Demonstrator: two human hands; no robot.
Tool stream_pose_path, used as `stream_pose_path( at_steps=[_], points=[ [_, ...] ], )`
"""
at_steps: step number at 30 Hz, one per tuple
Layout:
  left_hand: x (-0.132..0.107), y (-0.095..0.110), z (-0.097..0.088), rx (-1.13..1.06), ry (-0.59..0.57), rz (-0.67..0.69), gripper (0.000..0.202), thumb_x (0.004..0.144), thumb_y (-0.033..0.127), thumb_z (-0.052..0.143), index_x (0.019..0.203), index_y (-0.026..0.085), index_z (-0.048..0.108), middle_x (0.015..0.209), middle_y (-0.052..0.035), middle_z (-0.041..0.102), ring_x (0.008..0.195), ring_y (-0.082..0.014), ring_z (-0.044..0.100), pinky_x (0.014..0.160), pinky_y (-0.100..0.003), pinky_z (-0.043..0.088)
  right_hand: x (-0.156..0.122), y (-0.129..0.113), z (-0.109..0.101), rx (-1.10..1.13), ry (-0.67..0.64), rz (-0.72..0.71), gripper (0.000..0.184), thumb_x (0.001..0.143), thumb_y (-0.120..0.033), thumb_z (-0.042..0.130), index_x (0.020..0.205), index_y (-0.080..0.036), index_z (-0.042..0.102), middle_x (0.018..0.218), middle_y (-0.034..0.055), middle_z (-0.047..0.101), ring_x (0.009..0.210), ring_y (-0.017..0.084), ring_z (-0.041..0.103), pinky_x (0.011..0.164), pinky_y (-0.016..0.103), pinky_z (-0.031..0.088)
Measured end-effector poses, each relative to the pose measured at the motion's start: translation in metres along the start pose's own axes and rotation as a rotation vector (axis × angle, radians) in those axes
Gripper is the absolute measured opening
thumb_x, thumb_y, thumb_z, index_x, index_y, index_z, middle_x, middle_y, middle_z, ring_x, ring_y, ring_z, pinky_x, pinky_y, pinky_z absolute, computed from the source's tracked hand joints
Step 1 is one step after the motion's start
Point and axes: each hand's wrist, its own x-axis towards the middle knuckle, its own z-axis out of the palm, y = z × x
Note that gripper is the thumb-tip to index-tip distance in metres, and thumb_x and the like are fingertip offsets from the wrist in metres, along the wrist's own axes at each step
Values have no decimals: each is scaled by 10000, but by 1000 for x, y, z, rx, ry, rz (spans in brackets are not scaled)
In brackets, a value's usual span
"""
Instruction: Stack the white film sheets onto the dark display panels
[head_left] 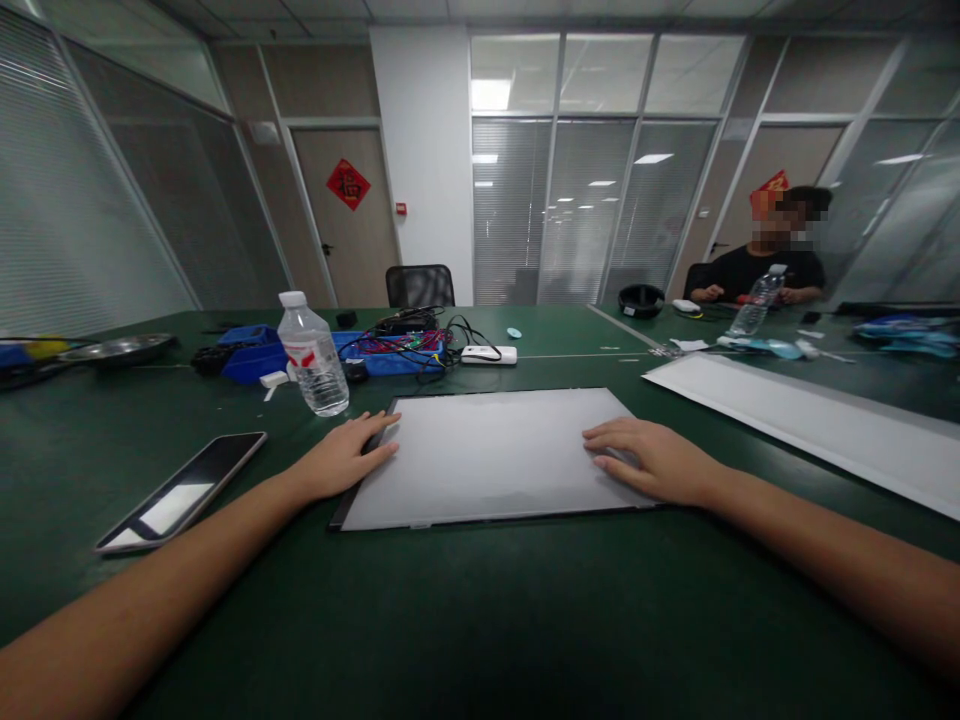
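A flat white panel (487, 455) with a thin dark edge lies on the green table (480, 620) in front of me. My left hand (345, 455) rests over its left edge, fingers stretched out and a little apart. On the panel's right side lies my right hand (652, 460), palm down with fingers extended, covering part of that edge. Neither hand has anything in its grasp. Just beyond my left hand stands a clear water bottle (313, 360) with a white cap. A phone (184, 492) lies beside my left forearm.
A long white panel (810, 410) lies at the right. Blue bins (255, 360) and a heap of cables (405, 340) sit behind the bottle, near a white power strip (489, 355). Across the table at the right sits a person (765, 270) behind another bottle (757, 300).
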Motion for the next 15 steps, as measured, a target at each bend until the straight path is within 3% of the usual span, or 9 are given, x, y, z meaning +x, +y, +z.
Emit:
stream_pose_path(
  at_steps=[7,11,15],
  points=[
    [2,-8,4,11,-9,2,765,952,566,404,1589,148,481,1658,-127,447,1564,-348,355,1280,-519,279,1,9,-2,-11,28,70,490,1043,-541,458,1296,-224,734,1358,78,692,1276,269,627,1123,495,485],
    [4,-11,6,13,-16,-17,747,952,499,391,1602,138,460,1666,-115,433,1571,-340,336,1286,-513,272,-1,27,-1,-147,93,287,568,1039,-560,405,1343,-185,703,1395,104,669,1305,300,605,1139,515,462],
    [4,-13,7,18,-11,-17,719,952,452,394,1607,161,459,1669,-92,422,1569,-336,339,1282,-522,286,-2,38,-1,-208,-10,586,640,1015,-590,386,1412,-168,660,1374,127,678,1202,338,662,1005,509,536]
  ],
)
